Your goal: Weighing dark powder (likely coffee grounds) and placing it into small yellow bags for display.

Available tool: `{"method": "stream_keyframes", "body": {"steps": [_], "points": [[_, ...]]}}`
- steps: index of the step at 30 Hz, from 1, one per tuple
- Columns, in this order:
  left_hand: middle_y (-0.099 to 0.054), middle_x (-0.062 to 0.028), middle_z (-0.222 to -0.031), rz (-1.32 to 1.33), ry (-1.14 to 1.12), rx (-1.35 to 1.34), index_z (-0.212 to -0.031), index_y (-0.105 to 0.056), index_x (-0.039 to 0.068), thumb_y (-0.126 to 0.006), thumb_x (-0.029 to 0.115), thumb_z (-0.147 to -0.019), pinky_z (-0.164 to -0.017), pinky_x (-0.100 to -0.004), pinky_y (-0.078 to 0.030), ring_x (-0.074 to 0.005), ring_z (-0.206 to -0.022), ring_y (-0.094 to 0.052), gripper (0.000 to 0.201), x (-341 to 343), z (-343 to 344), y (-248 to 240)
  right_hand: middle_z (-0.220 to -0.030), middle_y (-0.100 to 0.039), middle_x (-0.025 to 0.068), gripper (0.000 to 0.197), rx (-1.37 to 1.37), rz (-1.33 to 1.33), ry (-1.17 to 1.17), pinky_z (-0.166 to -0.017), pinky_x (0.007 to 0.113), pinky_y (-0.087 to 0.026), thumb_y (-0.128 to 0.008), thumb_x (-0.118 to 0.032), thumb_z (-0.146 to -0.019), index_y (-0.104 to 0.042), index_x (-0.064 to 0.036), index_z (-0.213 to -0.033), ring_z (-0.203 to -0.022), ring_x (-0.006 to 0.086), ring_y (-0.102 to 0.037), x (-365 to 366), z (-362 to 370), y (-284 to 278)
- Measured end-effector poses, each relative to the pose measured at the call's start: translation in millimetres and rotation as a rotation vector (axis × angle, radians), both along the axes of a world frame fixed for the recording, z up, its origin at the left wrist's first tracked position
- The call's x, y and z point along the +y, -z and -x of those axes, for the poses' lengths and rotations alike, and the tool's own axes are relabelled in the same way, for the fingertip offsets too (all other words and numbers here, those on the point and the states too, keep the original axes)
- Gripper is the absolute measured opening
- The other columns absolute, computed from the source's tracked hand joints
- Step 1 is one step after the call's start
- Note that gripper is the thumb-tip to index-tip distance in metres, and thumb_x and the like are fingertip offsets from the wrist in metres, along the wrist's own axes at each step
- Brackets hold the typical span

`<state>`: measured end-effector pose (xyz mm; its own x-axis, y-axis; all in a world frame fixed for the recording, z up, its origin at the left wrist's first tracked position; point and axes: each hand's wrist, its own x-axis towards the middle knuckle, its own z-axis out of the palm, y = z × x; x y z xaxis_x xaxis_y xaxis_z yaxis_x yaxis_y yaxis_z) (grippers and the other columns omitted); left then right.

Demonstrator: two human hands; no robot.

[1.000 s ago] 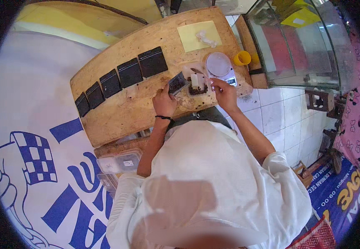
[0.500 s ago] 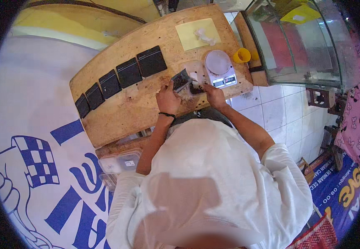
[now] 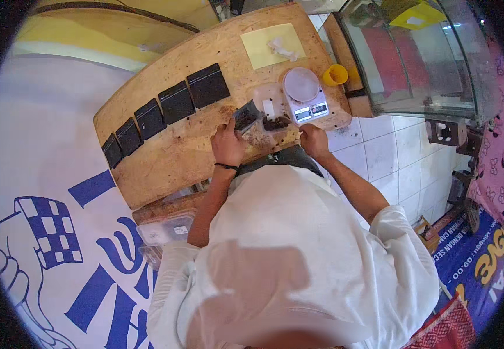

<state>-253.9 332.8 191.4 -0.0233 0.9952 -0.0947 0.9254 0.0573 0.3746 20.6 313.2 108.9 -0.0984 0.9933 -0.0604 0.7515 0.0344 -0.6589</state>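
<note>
My left hand [image 3: 227,143] is closed on the near edge of a small dark pouch [image 3: 246,114], tilted on the table, with dark bits showing at it. Just right of the pouch lies a clear plastic tub [image 3: 267,93], with a heap of dark crumbly pieces [image 3: 275,123] at its near end. My right hand [image 3: 314,142] is at the table's front edge, below the scale and apart from the tub. Its fingers look curled together; anything between them is too small to make out. A white digital kitchen scale [image 3: 302,87] with a round plate stands beyond the tub.
Several flat black pouches [image 3: 176,102] lie in a row on the wooden table [image 3: 170,157]. A yellow sheet [image 3: 260,47] with crumpled tissue lies at the back. A yellow cup [image 3: 335,75] stands right of the scale, before a glass case [image 3: 426,75]. Dark crumbs dot the tabletop.
My right hand has drawn back from the dark pieces in the tub, toward the right and the table's front edge. My left hand stays on the pouch. The whole view has shifted slightly.
</note>
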Motion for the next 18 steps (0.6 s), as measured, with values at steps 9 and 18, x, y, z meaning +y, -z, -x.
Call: {"method": "stream_keyframes", "body": {"steps": [9, 18], "points": [[-0.061, -0.0194, -0.084, 0.054, 0.043, 0.027, -0.114, -0.063, 0.004, -0.061, 0.011, -0.074, -0.069, -0.0436, -0.050, -0.0345, -0.079, -0.061, 0.040, -11, 9, 5, -0.072, -0.064, 0.0189, 0.009, 0.078, 0.091, 0.060, -0.063, 0.041, -0.052, -0.059, -0.007, -0.073, -0.066, -0.0016, -0.076, -0.068, 0.0349, -0.065, 2, 23, 8], [-0.062, -0.0232, -0.088, 0.045, -0.008, -0.177, -0.115, -0.063, 0.002, -0.061, 0.011, -0.074, -0.073, -0.0448, -0.050, -0.0365, -0.084, -0.061, 0.042, -11, 18, 17, -0.066, -0.065, 0.0111, 0.012, 0.376, 0.512, 0.325, -0.052, 0.033, -0.048, -0.065, -0.013, -0.072, -0.070, -0.0031, -0.075, -0.054, 0.0203, -0.061, 14, 31, 41]]}}
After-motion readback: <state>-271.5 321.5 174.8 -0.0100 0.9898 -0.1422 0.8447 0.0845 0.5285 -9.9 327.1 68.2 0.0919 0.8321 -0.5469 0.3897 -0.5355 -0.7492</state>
